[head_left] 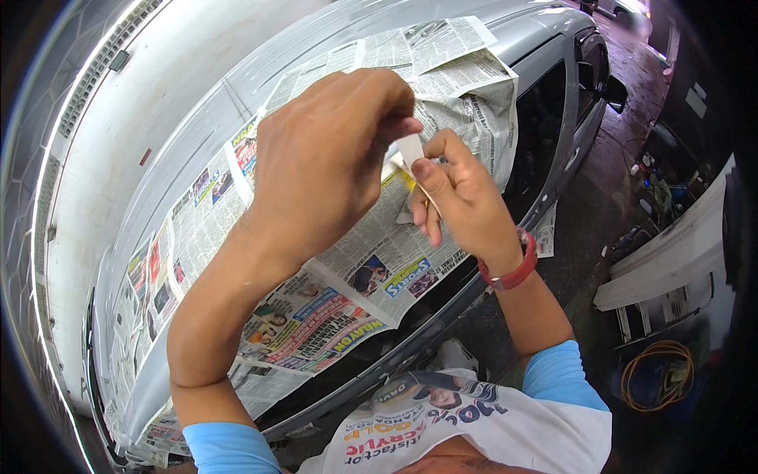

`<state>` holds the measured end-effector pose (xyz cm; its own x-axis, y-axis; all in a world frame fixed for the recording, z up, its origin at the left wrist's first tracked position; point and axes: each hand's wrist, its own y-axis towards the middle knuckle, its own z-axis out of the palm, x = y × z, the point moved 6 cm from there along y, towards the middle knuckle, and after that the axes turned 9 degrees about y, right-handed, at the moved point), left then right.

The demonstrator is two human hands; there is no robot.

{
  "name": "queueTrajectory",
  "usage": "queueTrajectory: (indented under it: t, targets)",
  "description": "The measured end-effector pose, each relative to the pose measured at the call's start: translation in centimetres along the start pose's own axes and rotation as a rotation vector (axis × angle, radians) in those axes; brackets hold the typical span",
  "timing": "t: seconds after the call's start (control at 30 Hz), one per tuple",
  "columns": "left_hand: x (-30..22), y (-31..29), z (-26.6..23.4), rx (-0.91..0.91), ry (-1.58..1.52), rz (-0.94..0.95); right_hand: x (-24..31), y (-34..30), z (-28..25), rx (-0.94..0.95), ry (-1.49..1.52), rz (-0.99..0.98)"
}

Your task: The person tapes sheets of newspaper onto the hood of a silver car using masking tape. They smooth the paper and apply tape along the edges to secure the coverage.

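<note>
My left hand [324, 150] is raised over the car, its fingers bent and pinching the upper end of a short whitish strip of tape [411, 148]. The lower end meets my right hand [466, 193], whose thumb and fingers close around what looks like a thin tape roll, with a bit of yellow showing at its edge. Most of that roll is hidden by my fingers. Beneath both hands, sheets of newspaper [347, 276] cover the silver car [260, 59], overlapping and creased near the far end.
Dark side windows [537, 118] and a side mirror [615, 94] show along the car's right. A white wall [87, 197] runs close on the left. At right are a leaning pale panel [671, 245], a coiled orange hose [657, 375] and clutter on the dark floor.
</note>
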<state>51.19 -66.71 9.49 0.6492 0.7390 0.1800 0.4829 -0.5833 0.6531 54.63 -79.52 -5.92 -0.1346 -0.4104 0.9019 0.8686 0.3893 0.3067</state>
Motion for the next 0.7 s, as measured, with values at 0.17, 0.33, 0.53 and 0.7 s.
queueTrajectory:
  t: [0.17, 0.33, 0.53, 0.7]
  targets:
    - [3.8, 1.2, 0.8, -0.11, -0.234, -0.316, 1.5, -3.1, -1.0, -0.447, -0.489, -1.13]
    - [1.1, 1.2, 2.6, 0.032, -0.276, -0.188, 5.5, 0.8, -3.3, -0.469, -0.166, -0.759]
    - [0.9, 0.8, 3.1, 0.031, -0.126, -0.114, 9.2, 3.6, -9.1, -0.525, -0.756, -0.663]
    - [2.8, -1.1, 0.4, 0.139, -0.186, -0.304, 12.8, 12.7, -20.4, -0.456, -1.249, -0.449]
